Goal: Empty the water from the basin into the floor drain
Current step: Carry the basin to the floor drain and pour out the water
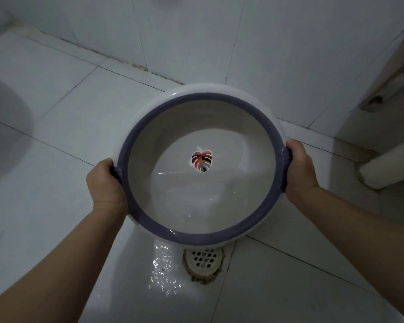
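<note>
Both hands are clamped on the basin, the left hand (pixel 106 183) wrapped around the small purple grip on its left side and the right hand (pixel 299 169) around the matching grip on its right, with bare forearms reaching in from the lower corners. After them, the floor (pixel 63 127) takes up most of the view: large glossy white tiles with dark grout lines, meeting white tiled walls (pixel 278 43) at a corner where the joint looks stained and crumbly. A big grey shadow lies on the tiles at the far left. The basin (pixel 149 113) is round, white outside and pale inside, with a broad purple rim, and it is held in the air above the floor, tipped toward the person so that its near edge hangs lowest. A shallow pool of clear water (pixel 191 206) has gathered against that near wall. On the right a pale cylindrical thing (pixel 387 171) slants down to the floor; I cannot tell what it is. A wet patch (pixel 162 269) glints on the tile just beside the floor drain (pixel 202 261), a round white grated cover with chipped grout around it, lying right below the basin's near rim. Smallest is a sticker (pixel 201 160) in the middle of the basin's bottom, a reddish-brown striped leaf; no writing on it can be read.
</note>
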A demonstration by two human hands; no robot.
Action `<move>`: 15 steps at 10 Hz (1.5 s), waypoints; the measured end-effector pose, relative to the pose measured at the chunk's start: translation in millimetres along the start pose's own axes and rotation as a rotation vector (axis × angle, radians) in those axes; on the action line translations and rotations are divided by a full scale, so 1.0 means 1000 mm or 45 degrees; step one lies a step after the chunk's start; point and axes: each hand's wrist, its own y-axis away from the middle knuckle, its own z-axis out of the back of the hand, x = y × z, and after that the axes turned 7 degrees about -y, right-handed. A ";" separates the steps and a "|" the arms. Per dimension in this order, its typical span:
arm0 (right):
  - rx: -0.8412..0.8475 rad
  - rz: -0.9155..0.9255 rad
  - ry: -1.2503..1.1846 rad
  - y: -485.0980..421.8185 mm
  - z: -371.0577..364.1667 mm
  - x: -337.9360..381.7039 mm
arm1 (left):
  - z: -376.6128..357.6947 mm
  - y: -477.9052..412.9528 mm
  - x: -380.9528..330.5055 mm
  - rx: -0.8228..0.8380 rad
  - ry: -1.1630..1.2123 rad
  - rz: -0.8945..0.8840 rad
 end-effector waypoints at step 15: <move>-0.208 -0.163 -0.015 0.011 0.006 -0.001 | 0.000 0.001 -0.008 -0.006 0.041 0.131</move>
